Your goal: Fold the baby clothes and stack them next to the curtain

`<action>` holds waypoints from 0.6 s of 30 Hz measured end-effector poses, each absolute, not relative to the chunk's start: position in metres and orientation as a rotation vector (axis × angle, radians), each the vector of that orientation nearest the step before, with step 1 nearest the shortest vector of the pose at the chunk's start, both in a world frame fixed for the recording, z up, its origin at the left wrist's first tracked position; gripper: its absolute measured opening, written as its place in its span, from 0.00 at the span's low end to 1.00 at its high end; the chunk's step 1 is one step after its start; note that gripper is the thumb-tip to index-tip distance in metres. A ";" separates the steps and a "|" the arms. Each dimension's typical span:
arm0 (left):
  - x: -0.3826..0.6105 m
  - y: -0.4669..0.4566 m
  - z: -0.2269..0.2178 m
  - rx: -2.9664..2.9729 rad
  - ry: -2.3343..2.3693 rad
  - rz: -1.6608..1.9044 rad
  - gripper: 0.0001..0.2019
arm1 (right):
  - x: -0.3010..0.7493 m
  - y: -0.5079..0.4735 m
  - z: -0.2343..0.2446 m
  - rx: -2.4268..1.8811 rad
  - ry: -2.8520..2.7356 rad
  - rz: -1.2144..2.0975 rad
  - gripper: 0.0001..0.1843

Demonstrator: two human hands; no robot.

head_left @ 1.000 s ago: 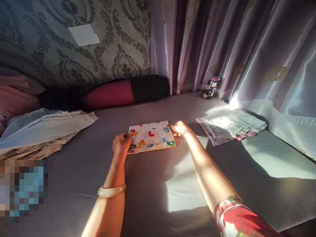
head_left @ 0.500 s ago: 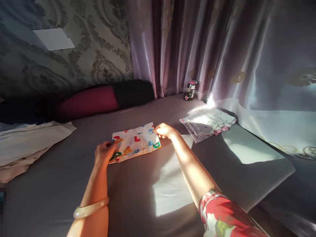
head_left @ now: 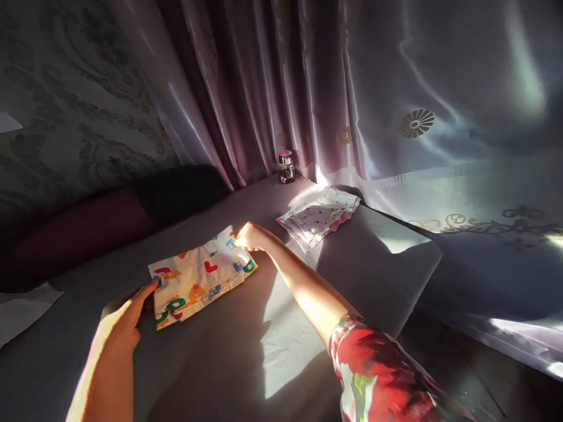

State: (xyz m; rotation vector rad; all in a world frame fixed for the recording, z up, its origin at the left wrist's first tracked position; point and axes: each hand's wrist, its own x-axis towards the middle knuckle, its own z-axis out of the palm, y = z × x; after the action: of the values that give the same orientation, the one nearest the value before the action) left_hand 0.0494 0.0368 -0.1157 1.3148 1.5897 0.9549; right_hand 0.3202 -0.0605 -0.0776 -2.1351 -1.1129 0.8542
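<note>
A folded white cloth point(head_left: 197, 278) with colourful letter-like prints is held just over the grey sheet, tilted slightly up to the right. My right hand point(head_left: 252, 237) pinches its far right edge between thumb and fingers. At the opposite end, my left hand point(head_left: 127, 313) has its thumb against the left edge of the cloth; the other fingers are mostly hidden behind or in shadow. To the right of the cloth lies a stack of folded printed cloths point(head_left: 319, 217), white with small patterns and some pink at the edge.
The grey sheet point(head_left: 211, 375) covers the bed, whose right corner drops off near the curtain point(head_left: 272, 88). A dark jar with a pink-topped lid point(head_left: 287, 167) stands by the curtain. Pale fabric point(head_left: 26, 310) lies at far left. A dark red and black cushion point(head_left: 88, 228) rests along the wall.
The view has swung to the right, so everything appears shifted left. Both hands stay at the ends of the printed cloth, which now looks more tilted.
</note>
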 end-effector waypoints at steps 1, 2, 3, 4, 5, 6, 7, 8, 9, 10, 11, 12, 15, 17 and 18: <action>0.059 0.032 -0.111 1.236 1.561 0.979 0.15 | 0.329 -0.064 -0.075 -2.174 -1.158 0.873 0.12; 0.069 0.026 -0.105 1.212 1.516 0.993 0.15 | 0.339 -0.068 -0.073 -2.190 -1.192 0.882 0.11; 0.079 0.021 -0.099 1.252 1.461 0.991 0.16 | 0.349 -0.073 -0.071 -2.176 -1.187 0.859 0.11; 0.091 0.015 -0.094 1.310 1.404 0.969 0.17 | 0.359 -0.077 -0.069 -2.157 -1.169 0.830 0.10; 0.103 0.008 -0.087 1.354 1.349 0.951 0.17 | 0.369 -0.082 -0.068 -2.147 -1.150 0.795 0.09; 0.115 0.002 -0.081 1.388 1.297 0.925 0.18 | 0.378 -0.086 -0.066 -2.142 -1.124 0.757 0.08; 0.127 -0.005 -0.075 1.416 1.239 0.906 0.18 | 0.387 -0.091 -0.064 -2.143 -1.088 0.715 0.08; 0.140 -0.011 -0.070 1.436 1.193 0.893 0.18 | 0.395 -0.095 -0.062 -2.149 -1.042 0.675 0.08; 0.153 -0.018 -0.066 1.453 1.153 0.878 0.19 | 0.403 -0.099 -0.059 -2.156 -0.985 0.641 0.08; 0.165 -0.024 -0.062 1.457 1.117 0.875 0.18 | 0.409 -0.104 -0.056 -2.153 -0.927 0.609 0.09; 0.178 -0.029 -0.060 1.452 1.081 0.871 0.19 | 0.414 -0.108 -0.053 -2.143 -0.877 0.569 0.10; 0.190 -0.033 -0.060 1.443 1.044 0.873 0.19 | 0.419 -0.113 -0.049 -2.130 -0.836 0.510 0.12; 0.227 -0.043 -0.064 1.409 0.912 0.875 0.19 | 0.428 -0.126 -0.038 -2.158 -0.757 0.290 0.15; 0.250 -0.048 -0.069 1.371 0.846 0.859 0.19 | 0.433 -0.133 -0.030 -2.216 -0.720 0.162 0.18; 0.261 -0.050 -0.072 1.344 0.831 0.843 0.19 | 0.435 -0.137 -0.027 -2.240 -0.706 0.122 0.19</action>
State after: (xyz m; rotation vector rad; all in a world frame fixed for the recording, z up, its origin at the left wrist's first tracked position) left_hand 0.2610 -0.0502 -0.0717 1.3437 0.8310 0.8435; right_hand 0.4349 -0.1370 -0.0266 -2.2396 -0.7059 0.1215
